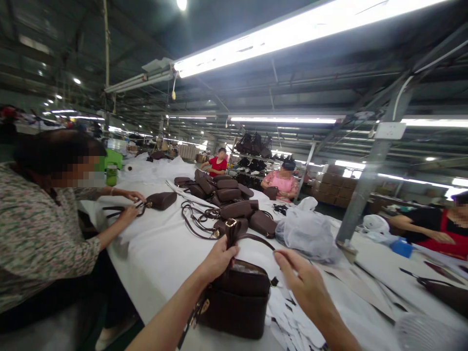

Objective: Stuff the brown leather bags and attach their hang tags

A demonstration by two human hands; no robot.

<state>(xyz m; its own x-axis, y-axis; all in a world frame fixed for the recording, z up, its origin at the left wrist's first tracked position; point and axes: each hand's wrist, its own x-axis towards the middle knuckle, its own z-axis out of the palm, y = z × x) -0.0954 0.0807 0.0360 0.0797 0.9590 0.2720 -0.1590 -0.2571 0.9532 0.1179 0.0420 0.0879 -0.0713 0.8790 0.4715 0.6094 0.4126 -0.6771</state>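
Here's the dark brown bag (pixel 239 307), upright on the table (pixel 155 253), long side running crosswise, just below the left hand (pixel 219 258), the nearer one, closed round the buckled folds of a strap (pixel 257 238); across that strap arcs to the right hand (pixel 305 279), which pinches it, and beyond both lies a heap of brown bags (pixel 228 195)

Dark brown bag (pixel 236 304) was upright at the near side of the white table (pixel 153 263); pale grey material (pixel 244 267) showed at its top, a round gold-toned tag (pixel 205 306) at one end. Slim brown strap (pixel 258 238) was raised above the table, bunched at its gold-toned buckle (pixel 231 222), elsewhere arched.
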